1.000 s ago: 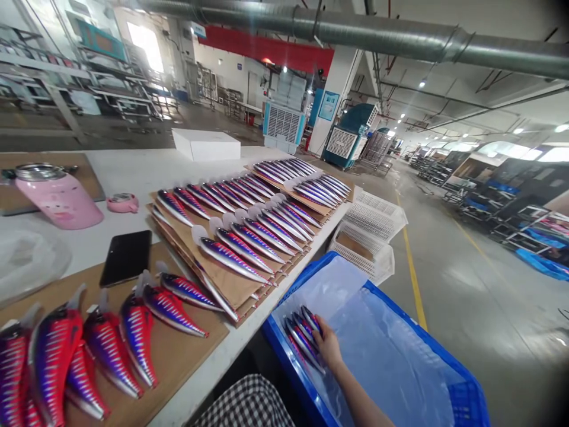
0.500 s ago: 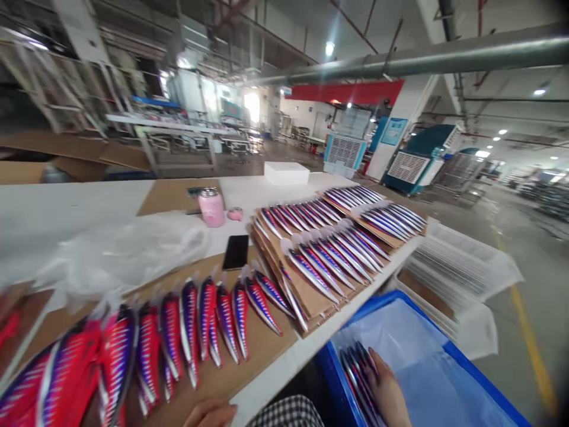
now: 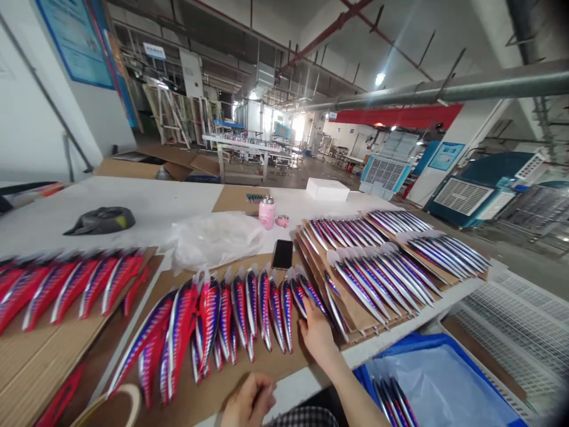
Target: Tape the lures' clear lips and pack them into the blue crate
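Observation:
My right hand (image 3: pixel 316 333) reaches over the cardboard at the right end of a row of red, purple and silver fishing lures (image 3: pixel 240 305). Its fingers are closed on a fishing lure (image 3: pixel 299 292) there, and they cover part of it. Lower down, by the table's front edge, my left hand (image 3: pixel 251 398) has its fingers curled in, with nothing visible in them. More lures of the same kind (image 3: pixel 364 279) lie in rows on stacked cardboard to the right. Several lures (image 3: pixel 393 397) rest in the blue bin (image 3: pixel 444 379) beside the table.
A black phone (image 3: pixel 283 254), clear plastic wrap (image 3: pixel 213 240), a pink can (image 3: pixel 267 212) and a white box (image 3: pixel 328 189) are on the table. Red lures (image 3: pixel 66 290) lie on cardboard at left. A tape roll (image 3: pixel 128 409) is at the front. White mesh trays (image 3: pixel 502 332) stand at right.
My right hand has left the blue bin and moved left to the lure row on the table. My left hand shows more fully, and the view has turned left.

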Demonstrator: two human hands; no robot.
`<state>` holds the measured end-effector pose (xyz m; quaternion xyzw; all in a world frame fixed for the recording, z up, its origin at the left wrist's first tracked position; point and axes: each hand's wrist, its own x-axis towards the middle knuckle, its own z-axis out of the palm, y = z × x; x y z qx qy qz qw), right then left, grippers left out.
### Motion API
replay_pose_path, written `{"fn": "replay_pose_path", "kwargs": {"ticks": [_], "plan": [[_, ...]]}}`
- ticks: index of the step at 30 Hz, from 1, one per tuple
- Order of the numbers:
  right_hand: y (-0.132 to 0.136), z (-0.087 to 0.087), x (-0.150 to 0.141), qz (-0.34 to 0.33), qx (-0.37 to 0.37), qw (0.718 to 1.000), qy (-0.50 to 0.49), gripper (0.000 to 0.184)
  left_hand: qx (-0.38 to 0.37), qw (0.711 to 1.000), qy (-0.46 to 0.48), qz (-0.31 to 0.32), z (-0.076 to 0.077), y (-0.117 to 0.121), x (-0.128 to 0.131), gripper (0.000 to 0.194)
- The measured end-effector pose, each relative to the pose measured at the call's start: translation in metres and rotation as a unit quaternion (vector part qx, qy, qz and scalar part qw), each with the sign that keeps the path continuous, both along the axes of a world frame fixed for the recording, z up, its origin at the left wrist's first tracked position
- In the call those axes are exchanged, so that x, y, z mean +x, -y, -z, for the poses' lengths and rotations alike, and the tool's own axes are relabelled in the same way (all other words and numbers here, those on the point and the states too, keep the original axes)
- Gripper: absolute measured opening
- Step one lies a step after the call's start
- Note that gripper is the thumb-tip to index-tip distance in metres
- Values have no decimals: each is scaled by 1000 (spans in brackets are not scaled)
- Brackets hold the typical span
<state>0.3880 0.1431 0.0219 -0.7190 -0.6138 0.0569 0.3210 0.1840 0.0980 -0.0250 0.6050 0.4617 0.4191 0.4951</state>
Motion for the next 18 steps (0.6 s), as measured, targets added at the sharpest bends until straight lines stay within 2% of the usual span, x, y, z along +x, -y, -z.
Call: {"fn": "replay_pose_path", "kwargs": {"ticks": [3,5,8,11,13,15,18], "plan": [[-22,2,-2,12,-21,999,-36,57,-87,995,48,3,-8,0,-2,24],[-20,0,-1,27,-34,996,-71,54,-105,992,67,0,-11,0,-2,23],[10,-5,1,58,-42,990,-120,47,-131,986,104,-7,-16,-2,-2,25],[62,-2,-6,82,-11,980,-183,50,-154,978,142,-20,-22,-4,-1,29],[98,4,-14,99,70,943,-311,54,-173,971,163,-32,-28,-4,0,31],[126,10,-25,91,134,883,-441,58,-193,964,177,-38,-39,-1,2,34],[143,11,-39,47,148,808,-568,64,-205,955,210,-38,-66,12,5,35]]}}
